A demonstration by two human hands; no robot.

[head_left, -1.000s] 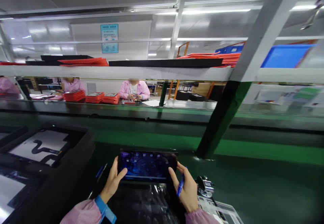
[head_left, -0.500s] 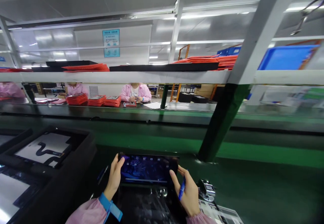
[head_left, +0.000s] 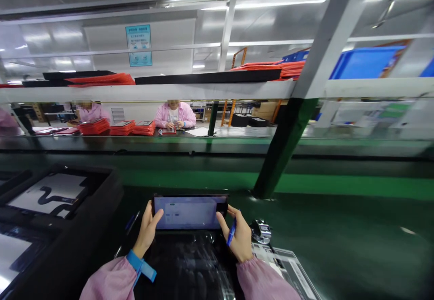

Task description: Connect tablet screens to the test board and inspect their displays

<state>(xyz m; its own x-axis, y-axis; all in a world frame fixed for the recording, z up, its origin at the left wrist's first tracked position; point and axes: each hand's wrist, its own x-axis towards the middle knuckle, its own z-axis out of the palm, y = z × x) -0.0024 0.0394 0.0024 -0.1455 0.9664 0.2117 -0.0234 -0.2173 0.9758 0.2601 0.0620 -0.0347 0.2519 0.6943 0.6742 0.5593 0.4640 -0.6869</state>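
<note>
A tablet (head_left: 190, 213) with a pale, lit screen is held up between my two hands. My left hand (head_left: 146, 230) grips its left edge, thumb over the front. A blue wrist strap (head_left: 141, 267) circles that wrist. My right hand (head_left: 239, 236) closes on the right edge, its thumb against the screen, and also keeps a blue pen (head_left: 232, 232) between the fingers. Below the tablet lies a shiny black surface (head_left: 190, 264) with clear film-like reflections. Close to my right hand sits a chrome tally counter (head_left: 261, 231) on some papers or plastic sheets (head_left: 291, 268).
Black foam trays (head_left: 84, 227) holding flat screen parts (head_left: 47, 194) stand at the left. A slanted green and white post (head_left: 285, 146) rises from the green bench (head_left: 339, 236). Across the bench, people in pink work near stacks of red sleeves (head_left: 95, 127). A shelf (head_left: 203, 91) runs overhead.
The tablet screen has gone from a dark home screen with icons to a pale page. The view has shifted slightly; both hands still hold the tablet.
</note>
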